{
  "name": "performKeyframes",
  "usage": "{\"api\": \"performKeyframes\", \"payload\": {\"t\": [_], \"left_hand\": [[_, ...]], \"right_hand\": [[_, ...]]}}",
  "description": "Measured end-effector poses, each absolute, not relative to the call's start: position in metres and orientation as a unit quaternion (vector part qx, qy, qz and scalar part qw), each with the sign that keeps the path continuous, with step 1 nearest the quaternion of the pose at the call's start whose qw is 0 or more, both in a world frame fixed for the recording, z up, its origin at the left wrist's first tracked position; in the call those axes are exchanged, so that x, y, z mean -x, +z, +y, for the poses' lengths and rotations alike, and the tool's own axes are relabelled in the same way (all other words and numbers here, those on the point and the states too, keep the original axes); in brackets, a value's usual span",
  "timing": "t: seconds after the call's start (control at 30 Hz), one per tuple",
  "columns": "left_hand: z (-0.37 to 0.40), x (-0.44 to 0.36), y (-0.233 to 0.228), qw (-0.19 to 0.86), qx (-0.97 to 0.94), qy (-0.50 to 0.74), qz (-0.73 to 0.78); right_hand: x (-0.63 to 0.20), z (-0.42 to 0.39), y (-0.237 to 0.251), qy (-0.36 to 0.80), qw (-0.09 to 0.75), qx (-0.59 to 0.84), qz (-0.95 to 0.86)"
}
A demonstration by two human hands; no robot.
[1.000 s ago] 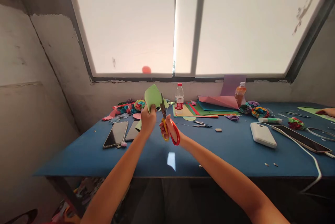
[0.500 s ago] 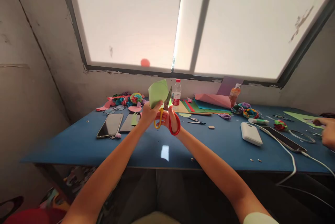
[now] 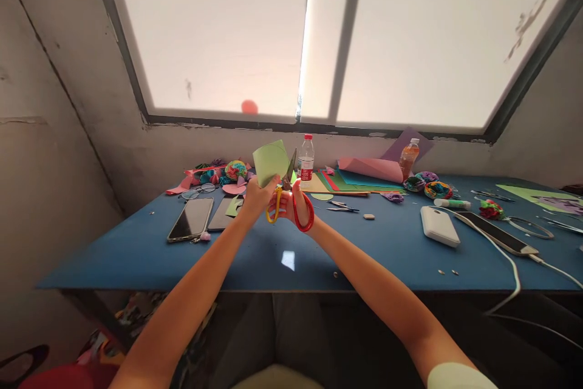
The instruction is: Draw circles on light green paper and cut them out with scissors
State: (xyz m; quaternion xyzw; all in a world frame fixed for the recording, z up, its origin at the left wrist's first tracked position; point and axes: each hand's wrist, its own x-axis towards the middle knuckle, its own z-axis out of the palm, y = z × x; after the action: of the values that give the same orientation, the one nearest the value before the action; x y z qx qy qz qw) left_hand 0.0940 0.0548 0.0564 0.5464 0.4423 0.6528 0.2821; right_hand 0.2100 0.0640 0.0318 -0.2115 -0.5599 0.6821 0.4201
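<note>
At frame centre, above the blue surface (image 3: 136,255), the left hand (image 3: 259,196) has its grip closed on a green paper piece (image 3: 270,161). Just beside it, the right hand (image 3: 291,206) grips the scissors (image 3: 291,198) (red and yellow handles), blades at the paper's right edge.

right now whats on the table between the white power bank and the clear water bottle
In the head view, between the white power bank and the clear water bottle lie a small pale eraser-like block and thin dark tools on the blue table.
</note>
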Motion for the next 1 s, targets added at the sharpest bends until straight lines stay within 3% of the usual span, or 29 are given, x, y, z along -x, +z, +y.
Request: {"api": "performKeyframes", "payload": {"t": [1.0], "left_hand": [[0.0534,-0.0992,0.0503,0.328,-0.558,0.642,0.411]], "right_hand": [[-0.2087,0.0639,0.0294,0.654,0.451,0.185,-0.578]]}}
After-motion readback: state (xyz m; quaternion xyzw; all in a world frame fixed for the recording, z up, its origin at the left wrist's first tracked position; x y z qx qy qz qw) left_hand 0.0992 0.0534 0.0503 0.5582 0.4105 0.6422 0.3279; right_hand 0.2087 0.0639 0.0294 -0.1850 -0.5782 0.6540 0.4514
